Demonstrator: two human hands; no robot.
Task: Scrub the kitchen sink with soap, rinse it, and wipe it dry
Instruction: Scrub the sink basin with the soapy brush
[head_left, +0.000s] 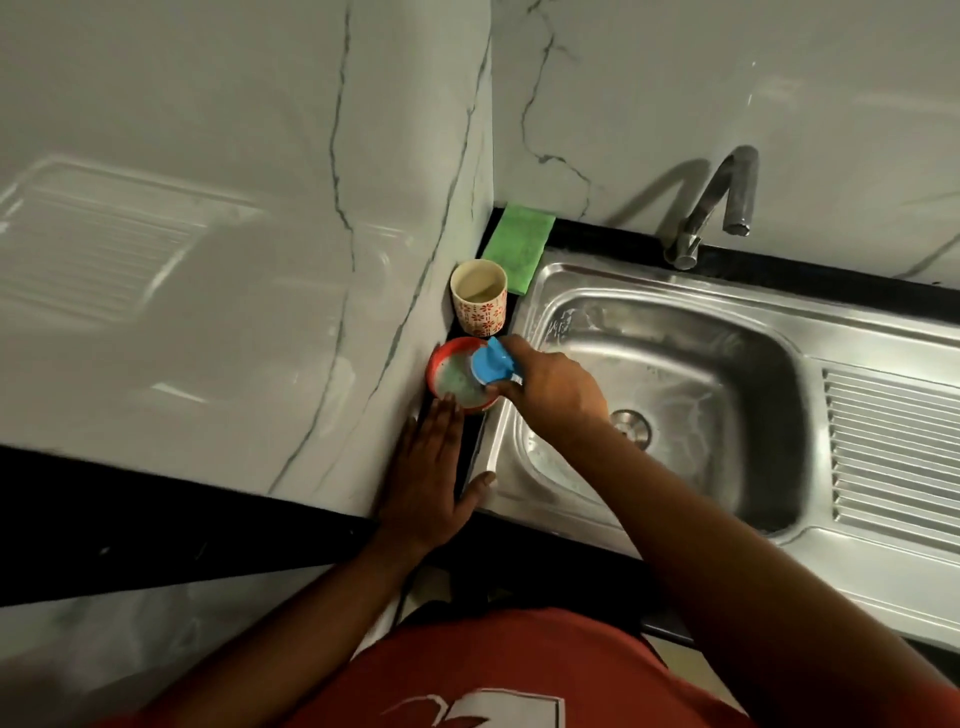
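Your right hand (556, 389) has its fingers curled tight round a blue plastic scrubber (493, 362) and presses it into the pale, foamy paste of a round red soap tub (432, 365). The fingertips are tucked under the hand, out of sight. Your left hand (426, 478) lies flat, fingers straight and together, their tips touching the tub's near rim. Its thumb is spread onto the rim of the stainless steel sink (753, 374).

The tub stands on a narrow black countertop strip (613, 234) in a corner of glossy grey-veined marble walls (208, 312). Just behind it is a cream cup with red flowers (478, 306), then a flat green pad (519, 241), perhaps a sponge or a cloth.

The sink's long axis runs left to right, with the basin nearest the corner and its drain (631, 423) partly hidden by your right wrist. The ridged draining board (893, 457) is cut off at the right edge. A chrome tap (719, 202) rises behind the basin, its spout pointing down.
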